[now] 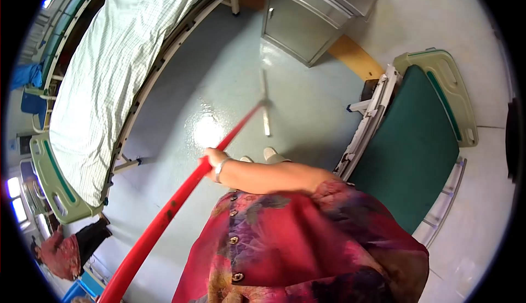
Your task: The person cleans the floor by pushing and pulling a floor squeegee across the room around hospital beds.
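A long red pole (159,223) runs from the bottom left up to a narrow pale bar (266,121) lying on the grey floor (219,73). My right hand (212,160) is wrapped round the pole near its middle, with a band on the wrist. The bar is thin and partly blurred, and it lies a little beyond my shoes (269,154). My left hand does not show. The pole's near end runs out of the frame at the bottom left.
A bed with a checked sheet (115,73) stands on the left, a green-topped bed (402,144) on the right. A metal cabinet (301,23) stands ahead, near a curved wooden piece (356,56). Another person (63,253) is at the lower left, by a blue chair.
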Available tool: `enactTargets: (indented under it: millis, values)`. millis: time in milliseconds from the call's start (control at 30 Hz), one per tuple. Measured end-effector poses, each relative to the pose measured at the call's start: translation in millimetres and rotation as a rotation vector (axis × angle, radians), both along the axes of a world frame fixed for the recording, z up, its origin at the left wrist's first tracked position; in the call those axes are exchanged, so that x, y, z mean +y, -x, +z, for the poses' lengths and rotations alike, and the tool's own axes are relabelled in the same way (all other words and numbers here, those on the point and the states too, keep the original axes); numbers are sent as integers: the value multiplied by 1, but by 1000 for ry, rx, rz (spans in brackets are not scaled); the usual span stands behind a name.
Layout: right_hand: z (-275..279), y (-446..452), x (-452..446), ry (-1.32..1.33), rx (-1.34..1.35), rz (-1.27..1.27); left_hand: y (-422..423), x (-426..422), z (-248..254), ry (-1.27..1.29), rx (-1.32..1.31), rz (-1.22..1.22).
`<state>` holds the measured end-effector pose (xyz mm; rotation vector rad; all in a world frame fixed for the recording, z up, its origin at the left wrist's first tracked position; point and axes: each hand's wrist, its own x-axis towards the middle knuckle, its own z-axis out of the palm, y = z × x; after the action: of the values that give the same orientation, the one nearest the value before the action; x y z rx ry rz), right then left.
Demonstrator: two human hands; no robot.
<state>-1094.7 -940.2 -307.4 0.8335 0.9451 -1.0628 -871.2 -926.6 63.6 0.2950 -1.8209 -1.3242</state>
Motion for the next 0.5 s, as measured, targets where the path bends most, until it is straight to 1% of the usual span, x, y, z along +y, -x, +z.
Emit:
enactTargets:
  millis: [33, 67, 133, 167, 200, 233, 267, 400, 467, 500]
  values:
    - [-4, 18, 10, -51, -12, -117, 3, -9, -8, -63, 6, 2]
    - [-4, 39, 19, -100, -25, -233, 20, -16, -23, -108, 163, 71]
    - [2, 86, 41, -160, -86, -399, 53, -26, -42, -280, 239, 82]
    - [1, 107, 52, -136, -36, -472, 55, -41, -44, -305, 109, -30]
    - [-3, 127, 62, -114, 12, -543, 65, -42, -53, -329, 90, -10]
    - [-14, 151, 70, -122, 46, -593, 80, -46, -65, -390, 135, 2]
    - [-25, 175, 76, -132, 77, -644, 100, -46, -69, -408, 140, 110]
    - [-28, 263, 82, -56, 156, -685, 183, -55, -92, -387, 176, 1]
    - [-23, 304, 76, -78, 180, -679, 216, -62, -99, -303, 167, -106]
    - [-23, 326, 73, -15, 168, -663, 225, -75, -104, -174, 104, -172]
